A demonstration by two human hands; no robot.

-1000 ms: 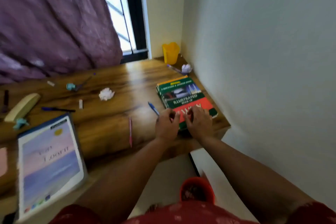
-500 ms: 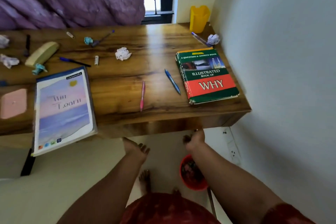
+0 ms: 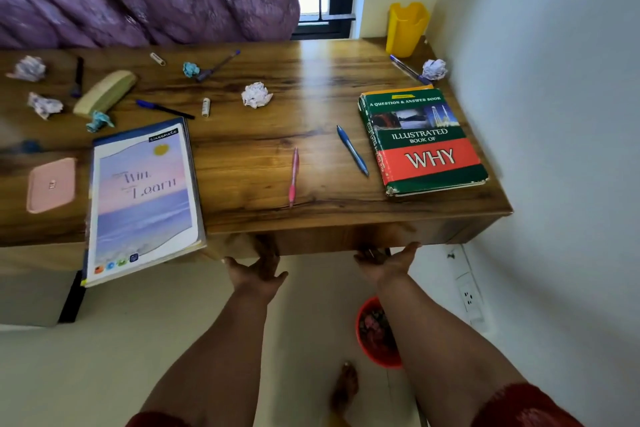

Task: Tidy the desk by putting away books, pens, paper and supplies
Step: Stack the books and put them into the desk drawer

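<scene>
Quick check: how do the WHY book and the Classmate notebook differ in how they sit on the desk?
The WHY book lies wholly on the desk near the right wall; the Classmate notebook hangs over the front edge. The book is thick, green and red; the notebook is thin, pastel and larger in area. Both lie flat, covers up, with neither hand touching them.

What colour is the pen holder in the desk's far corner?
Yellow: the pen holder, clearest in the head view.

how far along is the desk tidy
Barely started. Done: only the WHY book lies squared in the corner. In hand: nothing; left hand and right hand reach under the desk edge. Left: notebook, pink pen, blue pen, crumpled paper.
</scene>
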